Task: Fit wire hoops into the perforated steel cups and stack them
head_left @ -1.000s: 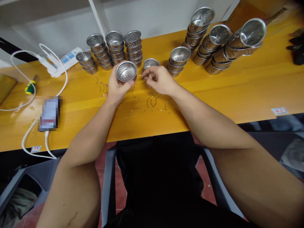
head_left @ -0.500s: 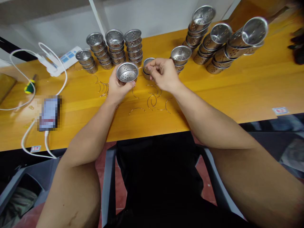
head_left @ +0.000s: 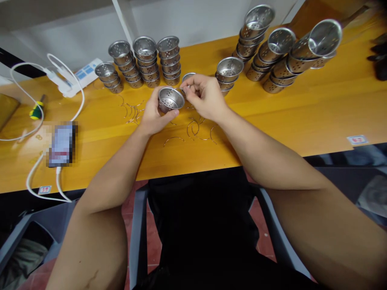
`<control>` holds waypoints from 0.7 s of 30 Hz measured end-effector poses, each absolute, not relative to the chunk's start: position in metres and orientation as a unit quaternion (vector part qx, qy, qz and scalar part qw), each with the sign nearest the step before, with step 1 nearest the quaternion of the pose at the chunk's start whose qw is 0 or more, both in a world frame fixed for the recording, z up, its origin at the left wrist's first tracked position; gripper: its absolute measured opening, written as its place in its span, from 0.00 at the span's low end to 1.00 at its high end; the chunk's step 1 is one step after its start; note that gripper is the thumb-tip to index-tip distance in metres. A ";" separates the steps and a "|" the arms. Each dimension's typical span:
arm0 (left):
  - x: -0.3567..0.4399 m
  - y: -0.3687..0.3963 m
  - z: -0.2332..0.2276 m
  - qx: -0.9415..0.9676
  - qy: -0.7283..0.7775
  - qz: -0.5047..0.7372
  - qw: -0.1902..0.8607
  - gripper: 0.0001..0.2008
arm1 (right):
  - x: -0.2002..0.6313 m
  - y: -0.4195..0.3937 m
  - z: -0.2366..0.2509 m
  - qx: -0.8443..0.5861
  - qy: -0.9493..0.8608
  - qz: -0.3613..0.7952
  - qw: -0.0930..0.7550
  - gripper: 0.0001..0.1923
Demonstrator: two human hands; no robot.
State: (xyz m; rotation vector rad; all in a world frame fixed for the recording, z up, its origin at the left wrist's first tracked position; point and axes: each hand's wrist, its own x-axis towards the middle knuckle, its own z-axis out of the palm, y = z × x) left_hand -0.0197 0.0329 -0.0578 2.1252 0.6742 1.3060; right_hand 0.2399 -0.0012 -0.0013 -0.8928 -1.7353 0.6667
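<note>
A person in a black garment (head_left: pixel 202 225) sits at a yellow wooden desk (head_left: pixel 287 133), a smartphone (head_left: pixel 63 143) and white charging cable (head_left: pixel 58 177) near left. Curved wire pieces (head_left: pixel 193 131) lie loose near the middle. Beyond them, the left hand (head_left: pixel 154 114) has its fingers curled around a perforated metal cup (head_left: pixel 171 100), holding it just left of the right hand (head_left: pixel 207 96). The right fingers are drawn into a narrow pinch on what looks like a thin wire (head_left: pixel 177 89) at the cup's far rim; whether it enters a hole is too small to tell. Half a second ago the cup was farther left, clear of those fingers; its shift right suggests the work is now at the rim. Farther off, a short cup stack (head_left: pixel 228 74) stands right of the hands, upright cup stacks (head_left: pixel 146 60) and a power strip (head_left: pixel 86 76) far left, leaning cup stacks (head_left: pixel 276 56) far right
</note>
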 end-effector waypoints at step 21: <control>-0.009 0.014 -0.038 0.777 0.324 0.477 0.254 0.48 | 0.214 -0.021 0.003 -0.345 -0.679 0.363 0.536 0.13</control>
